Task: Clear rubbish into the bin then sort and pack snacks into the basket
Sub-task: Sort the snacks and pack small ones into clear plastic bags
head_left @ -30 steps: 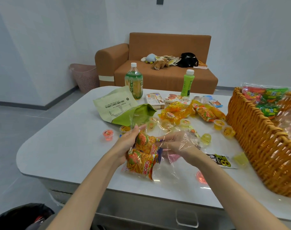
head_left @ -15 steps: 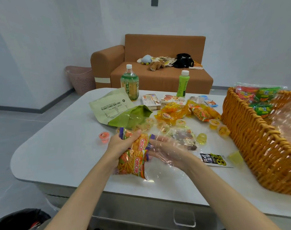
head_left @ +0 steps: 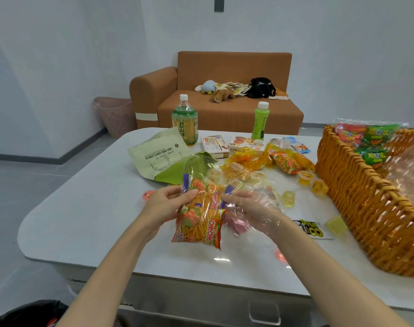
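White walls and a brown sofa [head_left: 224, 109] stand behind the pale worktop [head_left: 83, 208], which is strewn with snacks.

Head view: a bundle of orange stick-snack packets [head_left: 198, 225] in a clear bag [head_left: 253, 223] is held up off the worktop between the two hands. Its long axis runs away from the person, leaning a little left at the far end. The left hand [head_left: 168, 204] has its grip clamped on the bundle's upper left edge, thumb over fingers. The right hand [head_left: 248, 208] sits under the loose film with its fingers toward the packets; I cannot tell whether its grip is closed on anything. The wicker basket [head_left: 371, 208] lies well to the right, on the right hand's side, and the black-lined bin [head_left: 28, 313] sits low on the left.

Half a second ago the bundle sat lower and flatter; now its far end is raised and the film stands higher above the left hand.
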### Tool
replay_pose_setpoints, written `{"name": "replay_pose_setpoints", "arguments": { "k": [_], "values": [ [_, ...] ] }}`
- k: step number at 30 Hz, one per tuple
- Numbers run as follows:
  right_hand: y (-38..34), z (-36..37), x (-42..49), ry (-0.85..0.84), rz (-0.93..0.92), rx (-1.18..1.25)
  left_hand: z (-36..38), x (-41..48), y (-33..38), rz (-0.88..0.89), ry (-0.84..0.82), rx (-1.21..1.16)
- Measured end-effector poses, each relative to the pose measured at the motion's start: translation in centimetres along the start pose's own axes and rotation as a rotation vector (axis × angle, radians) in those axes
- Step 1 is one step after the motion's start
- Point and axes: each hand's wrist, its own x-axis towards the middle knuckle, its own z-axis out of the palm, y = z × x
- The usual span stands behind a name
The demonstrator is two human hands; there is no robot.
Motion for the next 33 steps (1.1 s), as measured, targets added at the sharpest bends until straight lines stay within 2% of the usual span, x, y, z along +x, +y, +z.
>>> {"name": "replay_pose_setpoints", "arguments": {
  "k": [5, 15, 18, 21, 23, 29, 33],
  "values": [
    [0.2, 0.3, -0.1, -0.098, -0.021, -0.089, 0.7, 0.0, -0.2, 0.021, 0.058, -0.013],
    [0.2, 0.0, -0.4, -0.122, -0.046, -0.087, 1.6, 0.1, -0.5, -0.047, -0.001, -0.067],
    [-0.2, -0.4, -0.3, -0.150, -0.039, -0.053, 1.4, 0.8, -0.4, -0.063, 0.048, -0.066],
    [-1.2, -0.8, -0.9, -0.164, -0.046, -0.141, 1.6, 1.6, -0.1, -0.087, 0.086, -0.120],
    [-2.1, -1.6, -1.3, -0.031, -0.105, -0.138, 1.9, 2.3, 0.0, -0.100, 0.119, -0.161],
    [-4.1, -7.0, 0.5, 0.609, -0.338, -0.319, 2.9, 4.8, 0.8, -0.089, 0.271, -0.327],
    [-4.2, -10.5, 3.0, 0.844, -0.444, -0.696, 3.9, 6.9, 0.6, -0.083, 0.318, -0.399]
  ]
}}
